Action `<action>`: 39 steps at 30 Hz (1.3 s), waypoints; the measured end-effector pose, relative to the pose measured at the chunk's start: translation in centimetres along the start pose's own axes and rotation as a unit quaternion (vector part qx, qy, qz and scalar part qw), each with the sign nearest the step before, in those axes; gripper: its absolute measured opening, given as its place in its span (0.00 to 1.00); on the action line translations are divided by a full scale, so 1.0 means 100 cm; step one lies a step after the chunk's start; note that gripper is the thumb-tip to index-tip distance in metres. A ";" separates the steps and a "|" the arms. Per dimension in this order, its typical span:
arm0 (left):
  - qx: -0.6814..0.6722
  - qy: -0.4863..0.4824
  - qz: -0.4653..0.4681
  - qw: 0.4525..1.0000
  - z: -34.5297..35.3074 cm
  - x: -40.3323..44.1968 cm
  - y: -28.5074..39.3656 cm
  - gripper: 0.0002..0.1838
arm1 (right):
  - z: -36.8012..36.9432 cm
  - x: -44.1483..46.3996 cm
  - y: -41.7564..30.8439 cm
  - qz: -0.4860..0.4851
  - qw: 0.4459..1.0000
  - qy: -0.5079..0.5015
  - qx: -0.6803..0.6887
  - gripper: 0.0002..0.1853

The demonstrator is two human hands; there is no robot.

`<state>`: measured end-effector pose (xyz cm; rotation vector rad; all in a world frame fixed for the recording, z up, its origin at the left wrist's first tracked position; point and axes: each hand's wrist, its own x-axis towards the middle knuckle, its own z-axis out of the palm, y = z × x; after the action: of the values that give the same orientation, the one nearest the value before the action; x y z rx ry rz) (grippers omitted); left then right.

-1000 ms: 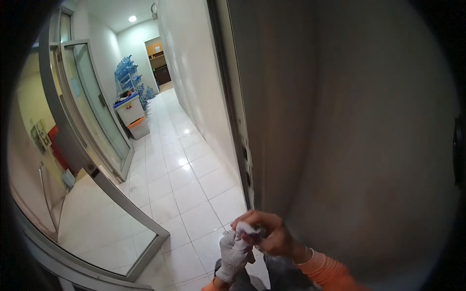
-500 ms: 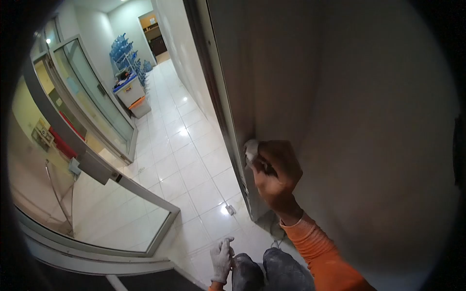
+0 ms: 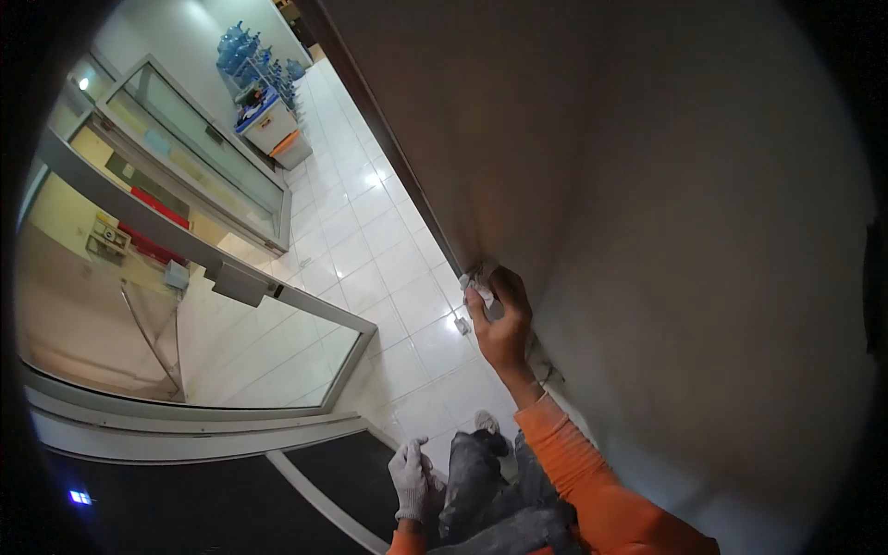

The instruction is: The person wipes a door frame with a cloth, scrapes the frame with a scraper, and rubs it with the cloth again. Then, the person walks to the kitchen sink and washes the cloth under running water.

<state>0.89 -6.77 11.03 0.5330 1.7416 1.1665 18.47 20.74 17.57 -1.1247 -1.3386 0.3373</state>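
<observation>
My right hand (image 3: 506, 324), bare below an orange sleeve, pinches a crumpled white cloth (image 3: 479, 285) against the edge of a tall dark panel (image 3: 647, 259). Part of the cloth is hidden by the fingers. My left hand (image 3: 412, 479) wears a pale knitted glove and hangs low beside my grey trousers (image 3: 481, 481). Its fingers are curled together; whatever they may hold is too small to make out.
A glass door (image 3: 277, 347) with a grey metal frame stands open at the left. White floor tiles (image 3: 370, 231) run along a corridor to stacked bins (image 3: 271, 125) and a rack of blue water bottles (image 3: 240, 51). A small light object (image 3: 462, 326) lies on the floor.
My hands were together; they parted, and my right hand rose to the panel edge with the cloth. My left hand stayed low. The view has tilted and turned, showing more of the door.
</observation>
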 end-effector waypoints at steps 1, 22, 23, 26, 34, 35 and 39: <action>-0.012 0.002 0.014 1.000 -0.002 0.002 0.008 0.18 | 0.000 0.000 -0.002 0.000 1.000 -0.004 0.000 0.17; 0.160 -0.281 0.165 0.932 0.042 0.210 0.237 0.19 | 0.035 0.033 -0.055 -0.073 0.960 0.227 -0.148 0.14; 0.168 -0.288 0.135 0.933 0.047 0.205 0.254 0.18 | 0.030 0.053 -0.071 -0.103 0.956 0.226 -0.158 0.14; 0.166 -0.319 0.136 0.923 0.049 0.230 0.252 0.18 | 0.020 0.097 -0.107 -0.171 0.950 0.214 -0.153 0.16; 0.235 -0.359 0.120 0.895 0.070 0.217 0.262 0.18 | 0.027 0.057 -0.086 -0.111 0.963 0.178 -0.170 0.23; 0.234 -0.363 0.118 0.894 0.071 0.214 0.262 0.18 | 0.025 0.060 -0.086 -0.120 0.962 0.180 -0.168 0.22; 0.243 -0.348 0.132 0.896 0.071 0.206 0.264 0.19 | 0.011 0.083 -0.095 -0.148 0.963 0.156 -0.160 0.21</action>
<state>-6.13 24.11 24.05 1.3439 1.3240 0.5669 16.15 23.01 29.77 -1.1629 -1.2791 -0.2766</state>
